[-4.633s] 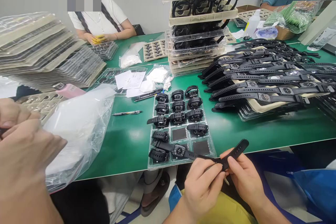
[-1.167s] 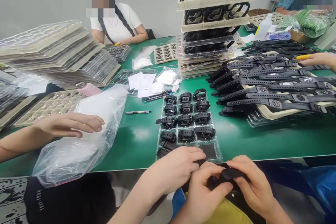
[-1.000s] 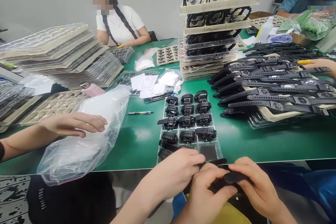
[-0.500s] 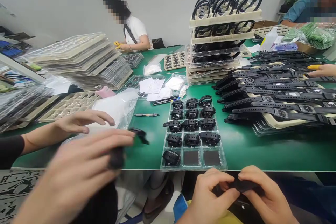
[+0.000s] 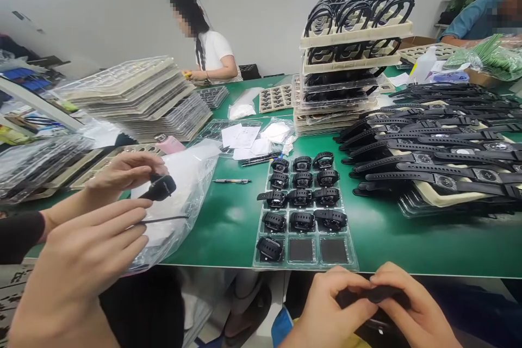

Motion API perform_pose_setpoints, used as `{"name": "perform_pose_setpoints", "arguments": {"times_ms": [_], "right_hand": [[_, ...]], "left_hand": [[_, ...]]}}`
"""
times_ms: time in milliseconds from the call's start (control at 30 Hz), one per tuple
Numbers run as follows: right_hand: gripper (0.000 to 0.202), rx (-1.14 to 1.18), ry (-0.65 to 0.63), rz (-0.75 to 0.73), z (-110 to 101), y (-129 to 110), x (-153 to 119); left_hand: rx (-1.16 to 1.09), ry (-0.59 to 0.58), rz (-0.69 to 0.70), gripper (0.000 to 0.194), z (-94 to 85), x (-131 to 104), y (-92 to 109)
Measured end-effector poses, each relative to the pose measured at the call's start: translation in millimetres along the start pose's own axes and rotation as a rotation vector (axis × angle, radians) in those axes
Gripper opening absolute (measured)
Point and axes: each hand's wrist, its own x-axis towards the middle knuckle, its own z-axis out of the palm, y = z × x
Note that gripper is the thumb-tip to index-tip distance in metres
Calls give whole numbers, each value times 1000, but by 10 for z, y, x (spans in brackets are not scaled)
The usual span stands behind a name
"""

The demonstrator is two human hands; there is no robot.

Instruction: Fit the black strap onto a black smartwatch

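Two-handed, gripping a dark strap in fingers of left hand and right hand, right of the clear tray and nearer. Now seeing a watch in a co-worker's hands, left of that tray, apparently just lifted off it, suggesting parallel work.

green table | directly on it: clear tray | pen | plastic bag

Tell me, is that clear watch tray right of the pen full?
Not full: the tray shows two bare, dark-bottomed compartments in its nearest row; black watches sit in all the others.
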Motion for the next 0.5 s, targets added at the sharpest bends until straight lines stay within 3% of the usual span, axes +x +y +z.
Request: {"name": "perform_pose_setpoints", "arguments": {"times_ms": [133,267,367,500], "right_hand": [[13,25,117,-20,59,34,-24],[18,-8,141,-39,172,48,-41],[24,-55,151,-57,240,33,-24],[35,-57,147,-115,279,-20,45]], "left_hand": [[-292,23,-63,49,91,-20,-197],[-502,51,-18,40,208,6,-355],[-557,92,7,38,205,27,-317],[-532,109,-70,37,119,26,-111]]}}
